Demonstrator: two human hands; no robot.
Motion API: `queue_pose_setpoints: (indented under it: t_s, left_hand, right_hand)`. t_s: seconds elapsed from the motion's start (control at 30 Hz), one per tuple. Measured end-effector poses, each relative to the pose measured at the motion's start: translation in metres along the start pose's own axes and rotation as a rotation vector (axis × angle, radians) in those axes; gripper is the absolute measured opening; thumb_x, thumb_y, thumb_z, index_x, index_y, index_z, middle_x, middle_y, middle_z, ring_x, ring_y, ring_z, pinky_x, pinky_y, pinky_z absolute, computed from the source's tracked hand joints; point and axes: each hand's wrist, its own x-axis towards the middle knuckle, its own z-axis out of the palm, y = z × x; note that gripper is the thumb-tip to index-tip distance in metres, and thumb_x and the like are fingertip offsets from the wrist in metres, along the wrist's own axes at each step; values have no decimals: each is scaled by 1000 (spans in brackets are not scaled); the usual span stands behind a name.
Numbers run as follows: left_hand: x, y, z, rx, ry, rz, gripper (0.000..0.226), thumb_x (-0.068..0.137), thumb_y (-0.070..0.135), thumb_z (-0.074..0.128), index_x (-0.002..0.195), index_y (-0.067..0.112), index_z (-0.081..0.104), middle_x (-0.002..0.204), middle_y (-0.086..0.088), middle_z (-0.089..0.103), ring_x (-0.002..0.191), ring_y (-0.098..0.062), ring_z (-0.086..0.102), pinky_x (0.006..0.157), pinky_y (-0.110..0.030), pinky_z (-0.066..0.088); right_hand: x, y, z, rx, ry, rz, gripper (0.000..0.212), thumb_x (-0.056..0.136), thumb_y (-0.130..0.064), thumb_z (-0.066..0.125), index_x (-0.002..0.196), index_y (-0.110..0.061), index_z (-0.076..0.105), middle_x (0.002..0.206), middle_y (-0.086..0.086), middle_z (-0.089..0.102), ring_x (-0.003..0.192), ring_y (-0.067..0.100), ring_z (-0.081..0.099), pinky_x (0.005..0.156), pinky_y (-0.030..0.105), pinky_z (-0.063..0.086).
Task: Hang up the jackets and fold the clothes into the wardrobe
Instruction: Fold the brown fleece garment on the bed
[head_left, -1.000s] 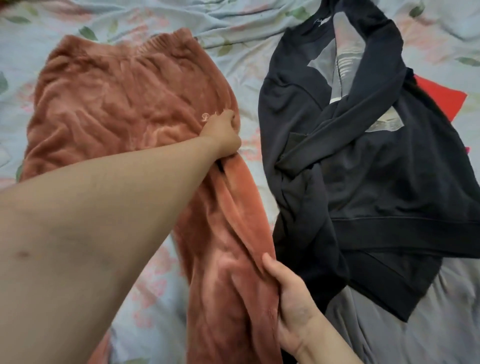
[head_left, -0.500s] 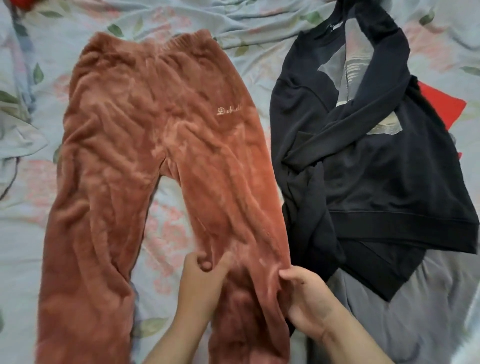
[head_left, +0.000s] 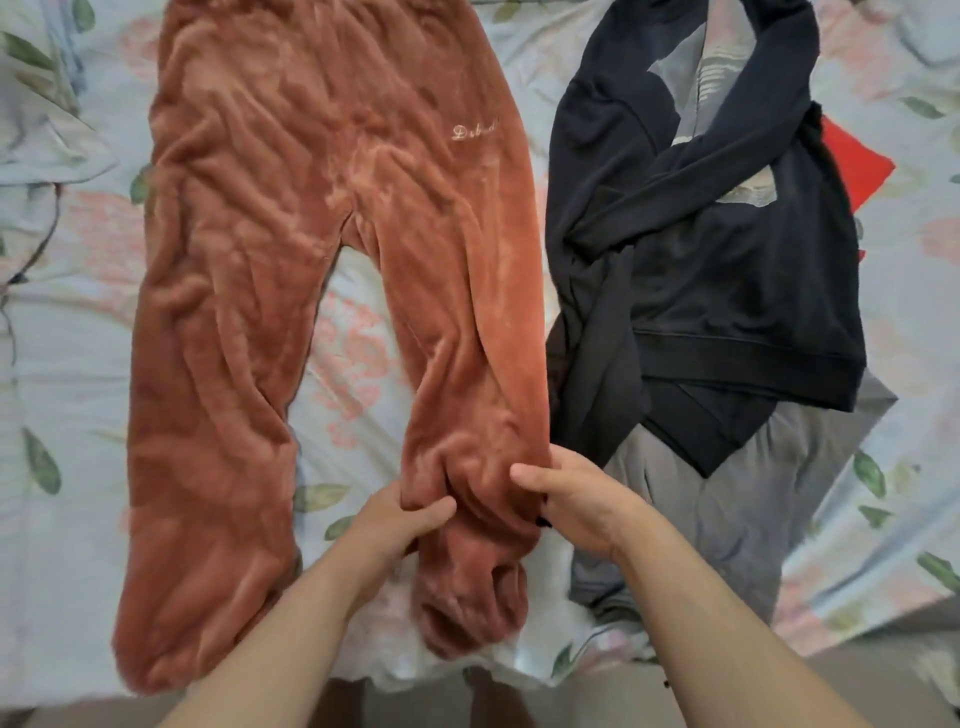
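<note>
Left hand (head_left: 397, 519), right hand (head_left: 576, 506) lower; trousers (head_left: 291, 260) top cropped.

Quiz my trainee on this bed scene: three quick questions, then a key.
1. True or false: the left hand and right hand both grip one leg of the rust trousers.
2. What lies partly under the black sweatshirt? A) grey garment B) towel C) hanger
3. Fill in: the sweatshirt lies on the person's ___ side of the trousers.
Key: 1 true; 2 A; 3 right.
</note>
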Motion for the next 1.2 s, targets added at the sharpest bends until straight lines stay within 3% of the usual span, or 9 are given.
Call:
queue_pose_setpoints:
  t_s: [0.17,0.3,0.47,0.57,0.67,0.77,0.87,1.03,1.2]
  left_hand:
    - [-18,-27,-5,-441,-42,-98,41,90,-10,50,127,6,60,118,-20,70,111,-35,67,88,-41,58]
    - [-40,-53,-3,-95,-115,-210,55,71,13,75,125,7,63,113,-15,73,104,-30,70,76,-35,58]
    - [-46,-82,0,-209,-67,-389,30,85,-9,42,101,-5,68,93,-26,72,80,-33,69,73,-41,58]
    - [-41,-91,0,83,179,-256,28,66,16,65,89,2,71,76,-10,74,69,-26,71,66,-38,61]
    - [-37,-85,-3,574,329,-199,42,59,37,71,93,15,64,91,-4,71,90,-26,67,83,-39,56]
    - [-29,-55,11,813,603,69,37,75,15,64,110,9,55,110,-12,55,109,-36,53,94,-43,45]
    - [-11,2,31,741,553,356,41,87,22,64,126,13,53,120,-5,50,118,-26,49,102,-36,40]
    - [55,123,58,910,436,657,57,90,43,61,141,24,45,121,-5,46,117,-27,49,101,-41,45]
    - [104,219,96,1271,405,602,74,90,63,50,153,36,23,143,-13,35,127,-38,44,100,-47,43]
  right_hand:
    - [-7,35,8,-208,29,34,43,73,-2,70,115,-12,69,111,6,74,108,27,68,93,40,52]
    - [-18,54,5,-131,172,84,28,89,-23,73,116,-15,70,111,1,75,108,21,69,95,35,53]
    - [-34,71,7,-247,88,130,44,77,-22,79,119,-18,69,112,0,75,109,19,69,101,39,52]
    - [-37,86,8,-506,295,117,3,88,-24,72,90,-23,74,89,-2,77,85,10,71,78,22,57]
    - [-36,103,7,-584,471,102,26,81,-41,78,72,-17,75,78,1,76,73,13,70,65,28,54]
    - [-36,111,0,-362,276,-22,59,52,-56,93,92,-16,78,93,1,78,92,12,72,72,22,55]
    - [-31,108,-4,-398,37,-59,53,82,-18,81,129,-30,59,123,-15,70,119,5,62,96,20,49]
    - [-8,102,-14,-501,419,-38,6,89,-29,72,92,-25,75,90,-7,76,87,4,69,77,24,51]
    - [-2,77,-5,-500,404,-87,33,95,-41,61,78,-14,72,72,-5,69,68,5,62,62,22,43]
